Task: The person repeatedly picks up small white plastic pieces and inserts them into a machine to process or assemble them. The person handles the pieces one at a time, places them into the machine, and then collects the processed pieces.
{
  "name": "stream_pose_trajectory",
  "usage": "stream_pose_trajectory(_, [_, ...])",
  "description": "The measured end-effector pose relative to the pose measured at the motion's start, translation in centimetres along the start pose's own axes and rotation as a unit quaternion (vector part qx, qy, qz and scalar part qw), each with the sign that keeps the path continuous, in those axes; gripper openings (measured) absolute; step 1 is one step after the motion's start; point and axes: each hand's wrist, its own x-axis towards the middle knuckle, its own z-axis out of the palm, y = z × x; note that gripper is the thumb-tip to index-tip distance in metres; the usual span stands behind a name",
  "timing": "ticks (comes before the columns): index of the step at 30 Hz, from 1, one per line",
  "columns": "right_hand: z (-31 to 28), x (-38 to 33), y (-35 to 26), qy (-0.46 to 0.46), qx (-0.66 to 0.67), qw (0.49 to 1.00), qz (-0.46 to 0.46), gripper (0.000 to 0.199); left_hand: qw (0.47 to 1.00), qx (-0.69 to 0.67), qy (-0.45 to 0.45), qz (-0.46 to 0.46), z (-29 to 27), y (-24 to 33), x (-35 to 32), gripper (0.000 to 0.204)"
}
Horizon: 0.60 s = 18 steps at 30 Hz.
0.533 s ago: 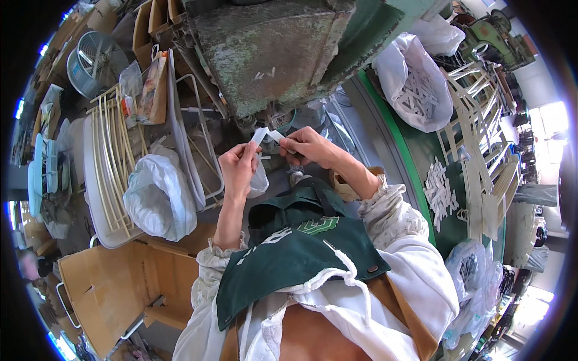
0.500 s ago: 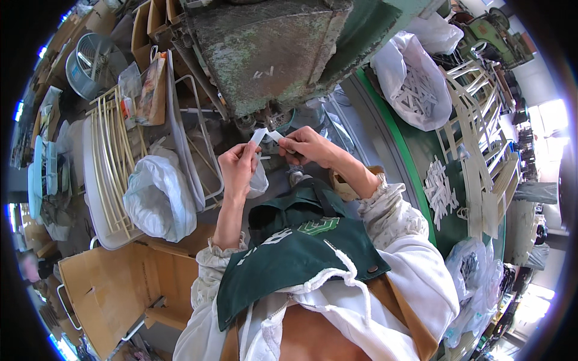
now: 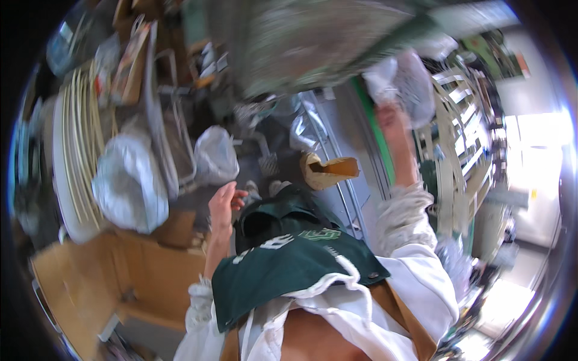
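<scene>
My left hand (image 3: 223, 203) is in front of my dark green apron (image 3: 301, 253), its fingers loosely bent and apart, with nothing seen in them. Nearest to it hangs or stands a small white plastic bag (image 3: 215, 157). My right arm stretches out to the far right, where my right hand (image 3: 394, 115) is smeared by motion beside a large white plastic bag (image 3: 414, 87). Whether it holds anything cannot be made out. Ahead of me is the blurred green machine (image 3: 313, 45), apart from both hands.
Long pale strips (image 3: 451, 138) are heaped on the right. A brown paper bag (image 3: 330, 171) stands low in the middle beside metal rails. To my left are another white bag (image 3: 131, 186), curved cream strips (image 3: 78, 144) and an open cardboard box (image 3: 78, 283).
Both hands have left the white strip they held together by the machine. My left hand has drawn back toward me; my right has swung out to the large bag. The whole view has shifted.
</scene>
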Motion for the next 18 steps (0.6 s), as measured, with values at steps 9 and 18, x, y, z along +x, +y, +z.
stream_pose_trajectory(9, [2.8,-1.0,38.4,-0.09,-0.457,0.841,0.277,0.026,0.935,0.27,0.211,0.092,-3.0,-35.0,10.2,0.016])
stream_pose_trajectory(18, [-1.0,16.8,77.3,-0.316,-0.755,0.575,0.003,0.027,0.904,0.222,0.365,0.027,-0.2,-41.3,12.3,0.02])
